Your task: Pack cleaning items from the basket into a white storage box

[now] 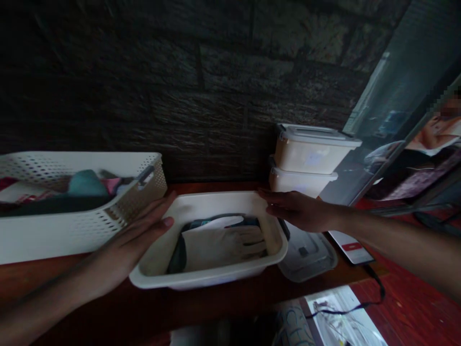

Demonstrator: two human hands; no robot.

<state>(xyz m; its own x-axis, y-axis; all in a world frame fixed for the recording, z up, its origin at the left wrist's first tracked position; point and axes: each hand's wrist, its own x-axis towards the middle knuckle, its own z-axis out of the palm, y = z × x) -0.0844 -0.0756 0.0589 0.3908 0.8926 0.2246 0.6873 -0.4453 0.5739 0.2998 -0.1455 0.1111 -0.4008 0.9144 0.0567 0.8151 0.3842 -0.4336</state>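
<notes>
A white plastic tub (209, 278) stands on the red-brown table between my hands. Inside it lie pale work gloves (219, 247) over darker cloth. My left hand (149, 223) is alongside the tub's left rim, fingers stretched out and thumb raised. At the opposite rim is my right hand (295, 207), its fingers straight and pointing inward over the far right corner. Both hands are at the tub's edges; whether they press on it I cannot tell. Neither hand is wrapped round anything.
A white perforated basket (46, 235) with cloth items stands on the left. Two lidded boxes (306, 156) are stacked at the back right. Beside the tub lie a grey lid (306, 257) and a phone-like device (351, 247) with a cable. A person (432, 139) is at far right.
</notes>
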